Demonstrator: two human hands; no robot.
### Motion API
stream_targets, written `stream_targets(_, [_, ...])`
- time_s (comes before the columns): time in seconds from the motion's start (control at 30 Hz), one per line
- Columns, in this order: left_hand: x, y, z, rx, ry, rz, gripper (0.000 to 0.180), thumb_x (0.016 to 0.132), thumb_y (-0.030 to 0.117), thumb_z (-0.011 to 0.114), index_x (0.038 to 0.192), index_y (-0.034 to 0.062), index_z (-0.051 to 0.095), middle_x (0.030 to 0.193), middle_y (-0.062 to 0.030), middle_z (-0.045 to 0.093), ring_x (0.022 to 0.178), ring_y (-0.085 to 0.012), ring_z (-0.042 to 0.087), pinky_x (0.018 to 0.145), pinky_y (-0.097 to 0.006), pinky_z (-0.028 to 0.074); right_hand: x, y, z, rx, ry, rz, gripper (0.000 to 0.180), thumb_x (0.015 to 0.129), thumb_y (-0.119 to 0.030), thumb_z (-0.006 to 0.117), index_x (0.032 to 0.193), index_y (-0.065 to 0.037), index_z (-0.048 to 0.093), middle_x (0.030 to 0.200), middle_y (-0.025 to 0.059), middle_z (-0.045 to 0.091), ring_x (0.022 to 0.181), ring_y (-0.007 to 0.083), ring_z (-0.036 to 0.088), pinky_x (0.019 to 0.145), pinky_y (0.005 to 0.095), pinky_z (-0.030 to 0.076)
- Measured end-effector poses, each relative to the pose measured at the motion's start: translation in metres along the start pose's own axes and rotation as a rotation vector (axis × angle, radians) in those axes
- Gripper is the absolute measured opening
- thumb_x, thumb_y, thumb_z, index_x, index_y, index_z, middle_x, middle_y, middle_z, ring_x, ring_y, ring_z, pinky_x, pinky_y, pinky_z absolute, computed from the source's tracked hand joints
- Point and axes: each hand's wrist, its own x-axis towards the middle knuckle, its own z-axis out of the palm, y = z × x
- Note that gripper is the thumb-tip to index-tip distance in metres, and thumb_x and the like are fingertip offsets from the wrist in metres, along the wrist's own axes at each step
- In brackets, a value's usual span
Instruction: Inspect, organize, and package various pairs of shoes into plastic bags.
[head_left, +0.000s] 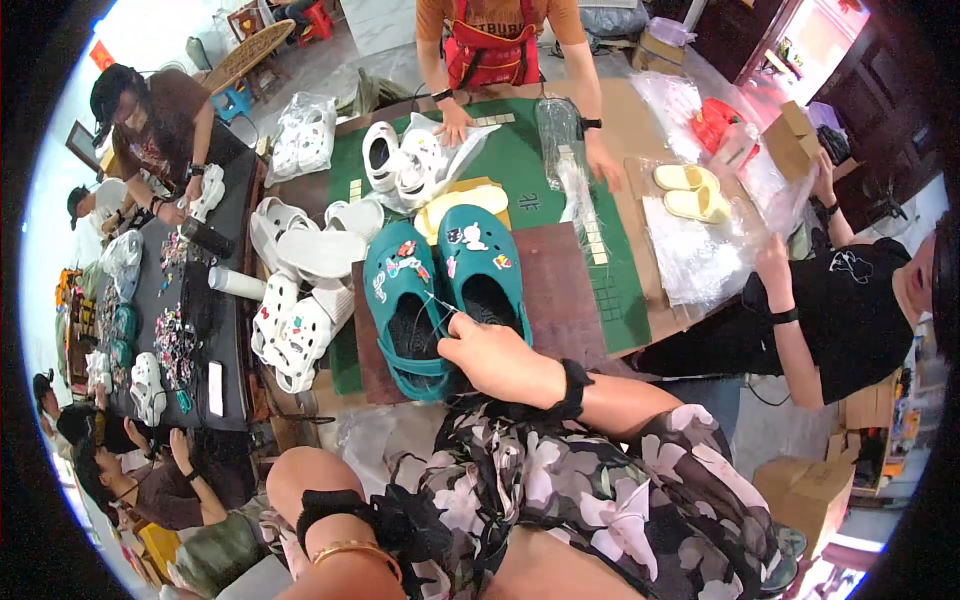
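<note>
A pair of teal clogs [447, 275] with cartoon charms lies side by side on a dark reddish-brown board [575, 300] in front of me. My right hand [500, 358] is over the heel end, its thumb and fingers closed on a thin clear cord [440, 303] that runs between the two clogs. My left hand [312, 478] is low at the lower left, apart from the clogs. Its wrist wears a black band, and its fingers are hidden from view.
White clogs [305, 325] and pale slippers [320, 245] crowd the left side. Across the green mat [525, 150], a co-worker's hands touch bagged white clogs [420, 165]. Yellow slippers [690, 192] lie right, near another person. More people stand along a dark table [215, 320] bearing charms.
</note>
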Motion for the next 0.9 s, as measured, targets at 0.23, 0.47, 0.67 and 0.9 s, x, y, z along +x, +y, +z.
stream_targets(0.23, [-0.006, -0.001, 0.028, 0.199, -0.01, 0.016, 0.049, 0.091, 0.038, 0.052, 0.129, 0.0073, 0.051, 0.142, -0.0113, 0.038, 0.132, -0.0268, 0.033, 0.109, -0.042, 0.026, -0.042, 0.042, -0.13, 0.157, 0.336, -0.043, 0.023, 0.063, 0.009, 0.058, 0.082, -0.004, 0.059, 0.085, 0.0112, 0.06, 0.084, 0.0306, 0.06, 0.073, 0.0363, 0.049])
stream_targets(0.47, [-0.007, 0.009, 0.063, 0.251, 0.035, 0.097, 0.048, 0.095, 0.042, 0.044, 0.132, 0.0121, 0.05, 0.137, -0.0068, 0.048, 0.131, -0.018, 0.039, 0.105, -0.042, 0.031, -0.144, 0.134, -0.189, -0.066, 0.634, 0.292, 0.019, 0.065, 0.009, 0.059, 0.081, 0.0, 0.056, 0.088, 0.0132, 0.061, 0.087, 0.025, 0.059, 0.081, 0.0311, 0.045])
stream_targets(0.67, [-0.01, 0.032, 0.066, 0.427, -0.214, 0.089, 0.046, 0.09, 0.031, 0.054, 0.122, -0.0015, 0.054, 0.15, -0.0178, 0.028, 0.141, -0.032, 0.022, 0.111, -0.048, 0.027, -0.158, 0.294, -0.129, -0.336, 0.574, 0.511, 0.027, 0.067, 0.01, 0.057, 0.093, 0.001, 0.059, 0.093, 0.0165, 0.057, 0.09, 0.0376, 0.055, 0.08, 0.039, 0.045])
stream_targets(0.9, [0.004, 0.061, 0.061, 0.502, -0.334, 0.021, 0.041, 0.09, 0.014, 0.054, 0.126, -0.0047, 0.05, 0.152, -0.0178, 0.023, 0.142, -0.0315, 0.017, 0.113, -0.05, 0.027, -0.217, 0.422, -0.023, -0.317, 0.21, 0.783, 0.026, 0.066, -0.008, 0.069, 0.089, 0.002, 0.065, 0.089, 0.0217, 0.064, 0.089, 0.0387, 0.059, 0.081, 0.0427, 0.047])
